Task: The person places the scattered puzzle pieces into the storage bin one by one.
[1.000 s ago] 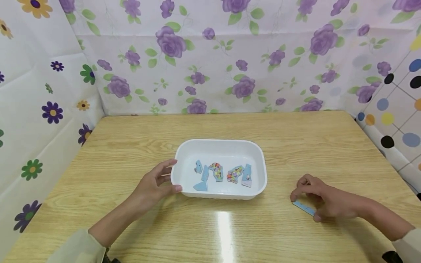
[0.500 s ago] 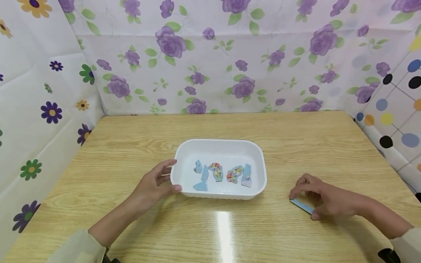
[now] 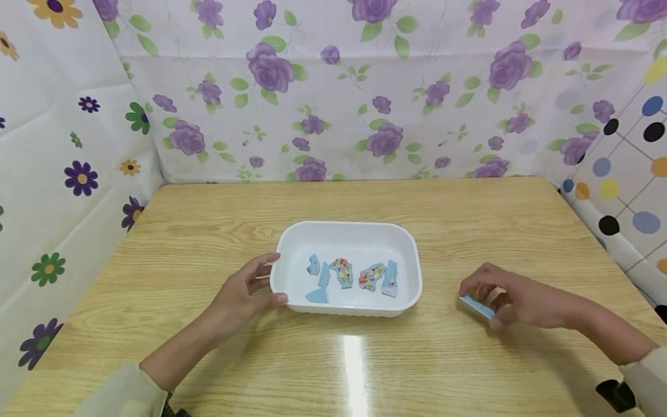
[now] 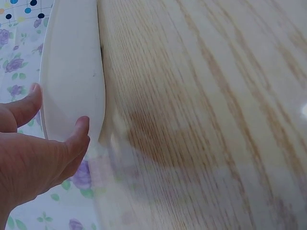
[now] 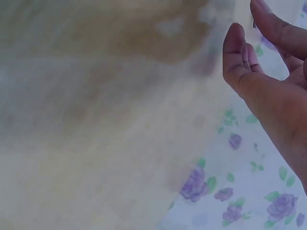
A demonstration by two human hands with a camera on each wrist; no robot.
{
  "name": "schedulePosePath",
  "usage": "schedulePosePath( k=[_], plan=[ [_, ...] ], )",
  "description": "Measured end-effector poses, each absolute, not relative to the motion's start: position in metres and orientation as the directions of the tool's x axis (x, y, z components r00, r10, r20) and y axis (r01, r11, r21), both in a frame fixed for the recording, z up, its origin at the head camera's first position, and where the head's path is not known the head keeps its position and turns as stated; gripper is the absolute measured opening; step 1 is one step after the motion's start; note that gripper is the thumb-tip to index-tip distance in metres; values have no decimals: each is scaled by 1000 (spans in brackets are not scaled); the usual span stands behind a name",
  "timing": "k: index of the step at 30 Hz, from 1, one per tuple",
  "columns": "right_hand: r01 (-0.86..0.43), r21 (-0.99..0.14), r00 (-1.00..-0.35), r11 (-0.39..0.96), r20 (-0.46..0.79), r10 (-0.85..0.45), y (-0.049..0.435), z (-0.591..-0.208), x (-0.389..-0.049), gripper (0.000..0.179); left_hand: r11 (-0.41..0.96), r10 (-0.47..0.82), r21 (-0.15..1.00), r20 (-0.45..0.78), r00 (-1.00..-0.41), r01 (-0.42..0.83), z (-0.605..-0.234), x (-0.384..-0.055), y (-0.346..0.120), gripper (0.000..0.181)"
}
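Note:
A white plastic tub [image 3: 344, 310] stands mid-table. Inside it lie several flat puzzle pieces, among them a multicoloured piece [image 3: 371, 277], a second multicoloured one [image 3: 343, 272] and a plain blue one [image 3: 318, 296]. My left hand [image 3: 245, 292] holds the tub's left end, thumb at the front rim and fingers along the side; the left wrist view shows its fingers against the outer wall [image 4: 72, 67]. To the right of the tub, my right hand [image 3: 513, 295] pinches a light-blue puzzle piece [image 3: 477, 307] between thumb and fingers, raised over the table. In the right wrist view the piece is mostly hidden.
The wooden table [image 3: 208, 220] backs onto a floral cloth [image 3: 333, 116]. A cloth with flowers [image 3: 78, 231] hangs at the left and a dotted cloth [image 3: 625, 191] at the right. Light glares off the table in front of the tub.
My right hand has lifted the light-blue puzzle piece from the table and raised it slightly. My left hand and the tub have stayed in place.

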State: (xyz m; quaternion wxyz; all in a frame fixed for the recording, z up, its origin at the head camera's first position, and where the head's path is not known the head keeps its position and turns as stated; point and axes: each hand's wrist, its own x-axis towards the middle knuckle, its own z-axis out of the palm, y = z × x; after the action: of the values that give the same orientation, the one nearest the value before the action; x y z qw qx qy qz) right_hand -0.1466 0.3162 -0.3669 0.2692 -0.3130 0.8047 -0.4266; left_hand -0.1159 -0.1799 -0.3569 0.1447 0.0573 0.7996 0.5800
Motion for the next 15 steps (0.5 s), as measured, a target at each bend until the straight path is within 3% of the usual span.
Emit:
schedulePosePath(
  k=[15],
  plan=[
    [-244,-860,-689,449,-172,-704,307,-344,-158,52,331,250,941,-163,-955,-74,-357,-116,-180,76]
  ],
)
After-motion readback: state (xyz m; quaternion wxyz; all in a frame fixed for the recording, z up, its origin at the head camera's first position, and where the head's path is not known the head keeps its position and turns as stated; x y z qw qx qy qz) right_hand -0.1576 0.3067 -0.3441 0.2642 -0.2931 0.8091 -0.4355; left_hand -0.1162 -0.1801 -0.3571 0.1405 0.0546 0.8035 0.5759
